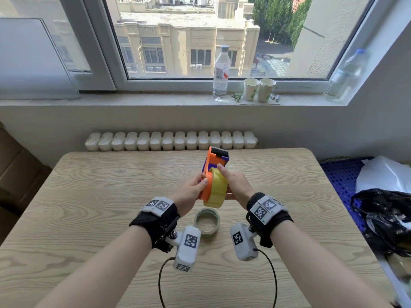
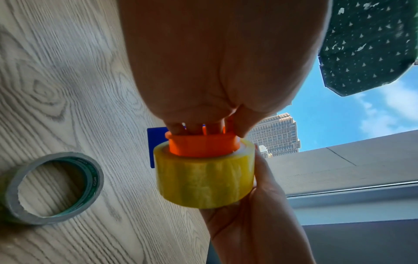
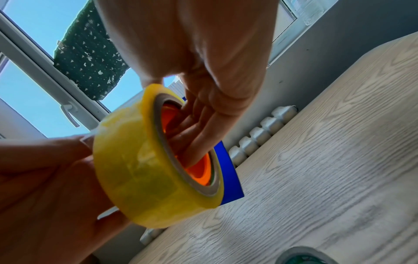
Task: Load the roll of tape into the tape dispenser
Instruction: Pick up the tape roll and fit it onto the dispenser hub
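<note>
I hold an orange and blue tape dispenser [image 1: 216, 157] above the table, its toothed blade end pointing away from me. My left hand [image 1: 201, 183] grips its orange side plate, fingers curled on the flange of the orange hub [image 2: 201, 144]. A yellow tape roll [image 1: 216, 190] sits partway on that hub, with a band of hub still showing in the left wrist view. My right hand [image 1: 224, 174] pinches the yellow tape roll [image 3: 140, 169], thumb over its rim and fingers [image 3: 199, 134] reaching into its core. The dispenser's blue plate [image 3: 228, 178] lies behind the roll.
A second, grey-cored tape roll [image 1: 206, 221] lies flat on the wooden table [image 1: 111, 196] just below my hands. A radiator [image 1: 171, 141] runs behind the table. Bottles and paper cups [image 1: 259, 88] stand on the windowsill. Dark bags [image 1: 387, 221] lie at the right.
</note>
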`<state>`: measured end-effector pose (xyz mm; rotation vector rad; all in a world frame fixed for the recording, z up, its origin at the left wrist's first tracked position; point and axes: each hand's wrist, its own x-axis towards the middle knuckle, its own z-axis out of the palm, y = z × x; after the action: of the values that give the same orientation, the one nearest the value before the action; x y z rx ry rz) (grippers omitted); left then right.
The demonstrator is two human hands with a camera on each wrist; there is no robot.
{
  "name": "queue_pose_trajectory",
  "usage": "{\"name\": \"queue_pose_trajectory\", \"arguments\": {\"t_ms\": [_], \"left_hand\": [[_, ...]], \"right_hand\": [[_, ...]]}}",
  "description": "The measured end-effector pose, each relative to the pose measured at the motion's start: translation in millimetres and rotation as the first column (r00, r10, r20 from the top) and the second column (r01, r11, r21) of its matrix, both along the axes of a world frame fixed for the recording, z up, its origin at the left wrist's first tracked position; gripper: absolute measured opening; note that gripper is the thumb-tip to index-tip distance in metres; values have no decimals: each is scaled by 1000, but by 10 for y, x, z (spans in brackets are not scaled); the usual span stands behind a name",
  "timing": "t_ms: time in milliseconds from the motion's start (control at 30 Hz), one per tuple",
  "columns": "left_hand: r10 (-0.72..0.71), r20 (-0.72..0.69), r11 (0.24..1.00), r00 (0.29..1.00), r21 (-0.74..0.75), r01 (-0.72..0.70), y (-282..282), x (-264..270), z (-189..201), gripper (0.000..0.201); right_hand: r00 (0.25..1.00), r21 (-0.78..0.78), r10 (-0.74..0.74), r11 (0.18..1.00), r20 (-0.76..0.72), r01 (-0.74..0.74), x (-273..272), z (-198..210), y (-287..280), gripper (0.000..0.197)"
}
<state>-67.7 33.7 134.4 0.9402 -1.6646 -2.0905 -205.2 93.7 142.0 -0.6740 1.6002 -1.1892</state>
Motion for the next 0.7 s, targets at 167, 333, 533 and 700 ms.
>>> {"name": "queue_pose_trajectory", "arguments": {"t_ms": [167, 333, 533, 700], "left_hand": [[63, -31, 995, 998, 81, -60, 1, -18, -4, 25], [29, -27, 996, 999, 90, -26, -1, -23, -15, 24], [-105, -73, 989, 992, 96, 112, 59, -32, 10, 23], [-36, -67, 995, 997, 93, 42, 102, -39, 54, 31]], "right_hand": [[998, -54, 55, 997, 43, -53, -55, 13, 110, 32], [998, -83, 15, 996, -58, -20, -78, -15, 135, 46], [983, -106, -89, 992, -163, 72, -63, -36, 57, 30], [992, -102, -50, 994, -115, 38, -88, -8, 54, 41]]}}
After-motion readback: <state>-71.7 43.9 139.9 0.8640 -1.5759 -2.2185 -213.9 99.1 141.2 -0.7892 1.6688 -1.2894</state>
